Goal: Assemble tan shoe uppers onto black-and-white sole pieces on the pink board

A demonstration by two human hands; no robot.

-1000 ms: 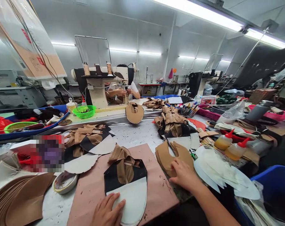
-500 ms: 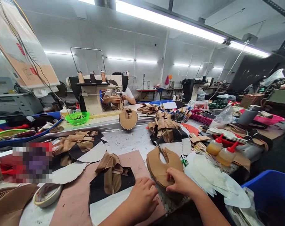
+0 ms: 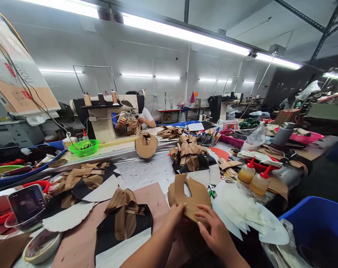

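Note:
A brown U-shaped piece (image 3: 193,208) lies tilted on top of a stack of like pieces (image 3: 201,188), its left arm raised. My left hand (image 3: 174,219) is closed on its near left edge, the thumb on top. My right hand (image 3: 213,229) rests its spread fingers on the piece's right near part; the thumb is apart from the fingers. To the left, a black and white panel with folded brown fabric (image 3: 126,219) lies on a pinkish board (image 3: 155,191). Just right of the stack are green-handled snips (image 3: 212,193) and a fanned pile of whitish sheets (image 3: 241,208).
Two glue bottles (image 3: 258,182) with red caps stand at the right, above a blue bin (image 3: 316,223). A tape roll (image 3: 42,245) and a propped phone (image 3: 28,206) are at the left. Across the table a person (image 3: 145,119) works at a sewing machine (image 3: 104,123).
My left hand has moved right from the panel to the brown U-shaped piece and taken its edge. The piece has lifted and tilted. My right hand's fingers have spread. The view has shifted.

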